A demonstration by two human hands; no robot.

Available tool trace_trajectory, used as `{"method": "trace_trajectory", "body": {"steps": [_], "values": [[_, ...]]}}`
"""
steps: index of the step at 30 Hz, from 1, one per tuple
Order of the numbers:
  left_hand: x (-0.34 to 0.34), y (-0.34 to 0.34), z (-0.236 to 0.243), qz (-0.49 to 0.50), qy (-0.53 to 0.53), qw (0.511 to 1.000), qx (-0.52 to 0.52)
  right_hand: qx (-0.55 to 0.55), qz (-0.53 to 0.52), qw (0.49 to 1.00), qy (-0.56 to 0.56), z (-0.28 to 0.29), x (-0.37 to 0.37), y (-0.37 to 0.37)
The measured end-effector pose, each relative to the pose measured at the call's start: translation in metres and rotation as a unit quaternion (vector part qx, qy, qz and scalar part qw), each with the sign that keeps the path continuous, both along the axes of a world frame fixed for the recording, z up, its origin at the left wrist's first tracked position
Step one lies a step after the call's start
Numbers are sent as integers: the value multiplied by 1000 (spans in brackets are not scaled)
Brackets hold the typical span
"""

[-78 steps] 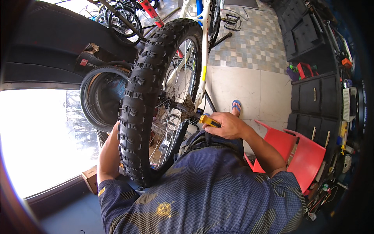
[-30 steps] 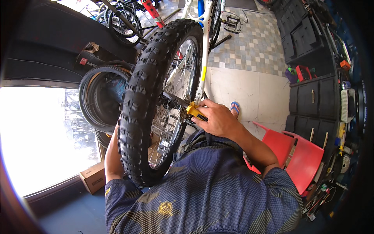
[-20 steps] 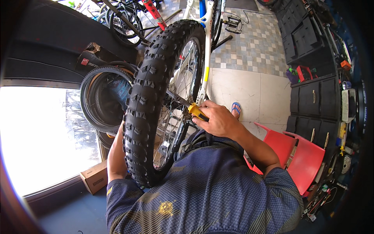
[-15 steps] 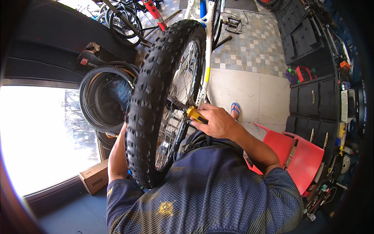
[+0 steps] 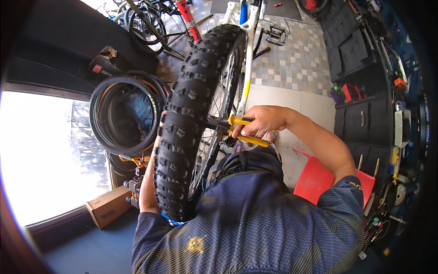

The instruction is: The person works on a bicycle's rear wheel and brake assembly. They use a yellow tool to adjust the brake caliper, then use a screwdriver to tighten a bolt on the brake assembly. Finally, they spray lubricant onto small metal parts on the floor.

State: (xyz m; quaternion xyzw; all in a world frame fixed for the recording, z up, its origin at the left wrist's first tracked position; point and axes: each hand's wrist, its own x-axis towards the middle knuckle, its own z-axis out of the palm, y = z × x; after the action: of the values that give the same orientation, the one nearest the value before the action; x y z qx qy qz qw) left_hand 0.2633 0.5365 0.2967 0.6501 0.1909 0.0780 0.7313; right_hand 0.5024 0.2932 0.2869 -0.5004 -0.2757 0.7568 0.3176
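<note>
Yellow-handled pliers (image 5: 236, 120) at the centre of the wheel (image 5: 185, 105).
My right hand (image 5: 265, 119), elbow bent outward, grips them; my left arm (image 5: 148, 194) extends behind the tread, its hand's hold indeterminable.

Your tyre (image 5: 185, 114) is showing rough, matt rubber; your tool handles (image 5: 255, 139) are showing smooth plastic; your shirt (image 5: 260, 205) is showing textured cloth; the box (image 5: 108, 208), matt cardboard.

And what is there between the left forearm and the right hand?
In the head view, the wheel stands between them, and then the yellow-handled tool that the right hand holds.
</note>
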Motion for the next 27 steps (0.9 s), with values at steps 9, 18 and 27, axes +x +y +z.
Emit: {"method": "trace_trajectory", "body": {"steps": [9,18,27], "values": [[10,15,-57,68,-31,994,79,-80,-46,995,24,30,-12,-1],[10,23,-53,48,10,984,174,-56,-73,996,5,-6,28,-38],[9,19,-60,80,0,981,177,-204,-75,967,134,6,12,-17]]}}
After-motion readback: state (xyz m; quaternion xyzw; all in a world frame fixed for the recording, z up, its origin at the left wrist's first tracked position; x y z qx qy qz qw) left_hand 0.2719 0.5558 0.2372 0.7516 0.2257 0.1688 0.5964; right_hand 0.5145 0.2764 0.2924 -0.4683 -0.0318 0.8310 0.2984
